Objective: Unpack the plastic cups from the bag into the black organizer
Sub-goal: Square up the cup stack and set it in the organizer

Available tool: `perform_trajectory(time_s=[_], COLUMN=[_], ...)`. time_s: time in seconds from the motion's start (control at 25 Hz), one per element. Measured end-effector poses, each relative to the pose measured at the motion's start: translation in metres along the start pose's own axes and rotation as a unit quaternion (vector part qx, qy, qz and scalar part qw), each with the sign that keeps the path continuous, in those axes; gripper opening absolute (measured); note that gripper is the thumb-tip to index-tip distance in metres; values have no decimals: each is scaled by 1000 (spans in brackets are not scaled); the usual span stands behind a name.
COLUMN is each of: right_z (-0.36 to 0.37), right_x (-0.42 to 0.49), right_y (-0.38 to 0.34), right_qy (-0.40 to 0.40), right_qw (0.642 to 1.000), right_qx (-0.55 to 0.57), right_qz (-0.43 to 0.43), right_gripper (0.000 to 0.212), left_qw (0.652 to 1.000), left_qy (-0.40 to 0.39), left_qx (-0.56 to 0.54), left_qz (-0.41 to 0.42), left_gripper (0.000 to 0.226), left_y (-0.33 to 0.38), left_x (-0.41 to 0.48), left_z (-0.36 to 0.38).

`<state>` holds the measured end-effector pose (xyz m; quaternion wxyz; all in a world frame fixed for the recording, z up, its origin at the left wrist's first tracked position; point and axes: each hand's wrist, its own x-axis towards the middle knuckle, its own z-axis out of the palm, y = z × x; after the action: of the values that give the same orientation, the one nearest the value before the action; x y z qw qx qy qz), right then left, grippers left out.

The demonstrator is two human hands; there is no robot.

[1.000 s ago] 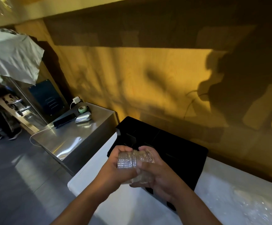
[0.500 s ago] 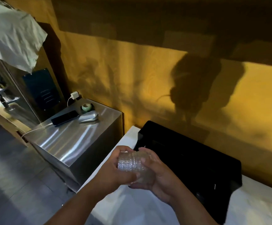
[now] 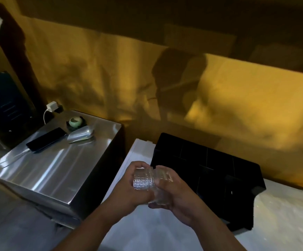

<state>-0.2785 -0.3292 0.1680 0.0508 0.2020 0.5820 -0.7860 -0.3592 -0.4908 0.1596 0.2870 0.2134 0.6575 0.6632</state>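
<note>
Both hands, left hand [image 3: 129,189] and right hand [image 3: 174,194], grip stacked plastic cups [image 3: 144,182] beside the black organizer [image 3: 219,178].

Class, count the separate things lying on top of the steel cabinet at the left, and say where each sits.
3: a black phone front left, a silver scoop right of it, and a small green cup behind, near the wall.

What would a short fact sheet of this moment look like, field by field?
left hand: gripping the stack of clear plastic cups
right hand: gripping the same stack from the other side
black organizer: on the white counter, just behind the hands; its compartments look empty
steel cabinet: left of the counter, holding a phone, a metal scoop and a small green cup
bag: not clearly in view
</note>
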Motion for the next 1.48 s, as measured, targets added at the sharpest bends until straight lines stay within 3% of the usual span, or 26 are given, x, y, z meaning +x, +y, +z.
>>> perform_trajectory(time_s=[0.12, 0.2, 0.64, 0.76, 0.92, 1.0, 1.08, 1.16, 1.48], right_z=[-17, -29, -49, -57, -58, -54, -52, -46, -51], right_x=[2, 3, 13, 25, 52, 65, 73, 93, 124], right_y=[1, 2, -6, -9, -7, 0, 10, 26, 49], right_qy=[18, 20, 8, 75, 107, 85, 81, 67, 57], right_qw=[1000, 999, 997, 994, 912, 835, 735, 673, 615], right_qx=[23, 48, 68, -78, -389, -534, -655, -718, -773], right_qz=[6, 16, 32, -13, -68, -101, -156, -166, -146], right_gripper=[50, 46, 62, 76, 97, 104, 104, 102, 109], left_qw=[1000, 999, 993, 988, 985, 984, 984, 984, 985], left_qy=[15, 17, 73, 106, 116, 115, 111, 112, 107], left_qx=[-6, -16, -77, -98, -115, -122, -125, -123, -112], left_qz=[-21, -25, -58, -61, -61, -62, -63, -71, -73], left_gripper=[76, 77, 81, 78, 73, 72, 69, 67, 68], left_y=[2, 4, -13, -15, -13, -11, -8, -15, -25], left_x=[4, 7, 28, 31, 33, 33, 32, 36, 40], left_z=[12, 18, 17, 4, -7, -8, -7, -18, -22])
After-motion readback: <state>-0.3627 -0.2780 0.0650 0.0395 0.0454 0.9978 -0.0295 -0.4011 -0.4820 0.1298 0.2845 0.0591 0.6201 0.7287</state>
